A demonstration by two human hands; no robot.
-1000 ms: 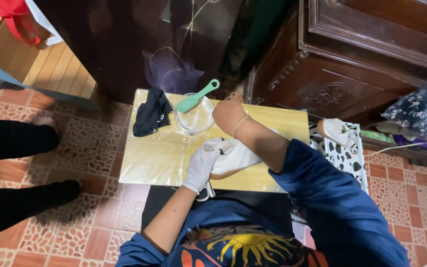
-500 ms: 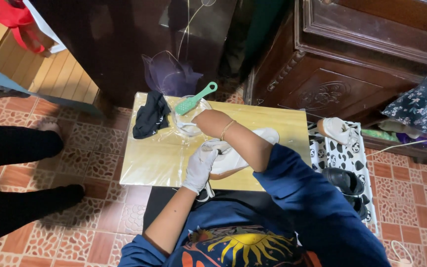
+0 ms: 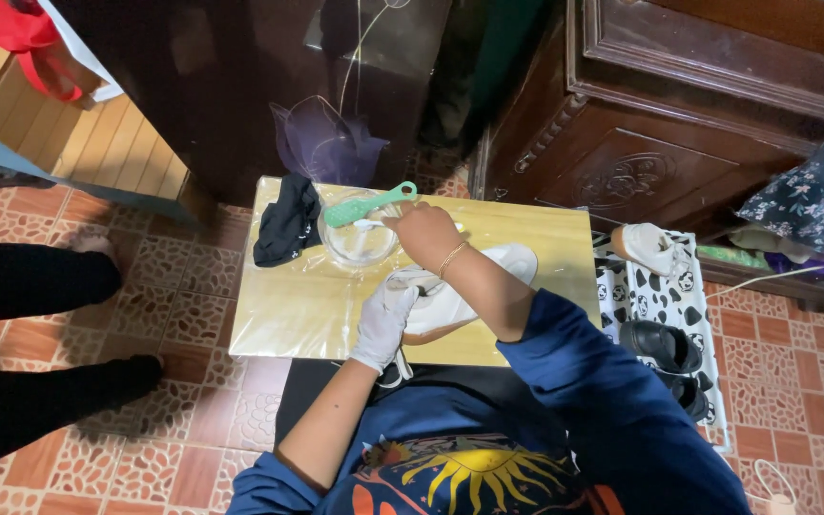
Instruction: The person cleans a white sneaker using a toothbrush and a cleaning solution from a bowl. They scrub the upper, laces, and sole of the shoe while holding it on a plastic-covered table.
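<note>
While gloved, shoe (image 3: 460, 296) under left hand (image 3: 383, 319).

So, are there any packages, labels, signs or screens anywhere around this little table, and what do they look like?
No screens, signs or labelled packages show.
Closest things to packaging:
Plastic sheet: clear wrap covering the yellow table, glossy and wrinkled.
Bag: red with handles, top-left corner, partly cut off.
Mat: white with black cow-like patches, right of the table, under dark sandals.
</note>
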